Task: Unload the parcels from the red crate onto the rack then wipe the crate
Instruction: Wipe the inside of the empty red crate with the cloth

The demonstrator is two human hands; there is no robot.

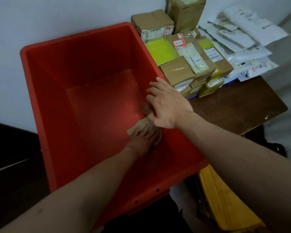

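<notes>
Our red crate (91, 64) stands emptied, parcels (183, 61) stacked just outside its right wall. The cloth (138, 127) runs up that wall's inside; our left hand (141, 142) presses it with flat fingers, and our right hand (170, 106), fingers spread, rests at its top.

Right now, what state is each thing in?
red crate: no parcels inside, only the cloth
cloth: crumpled, against the crate's right inner wall
left hand: fingers straight, pressing the cloth
right hand: fingers spread, at the crate's rim
parcels: stacked beside the crate
</notes>
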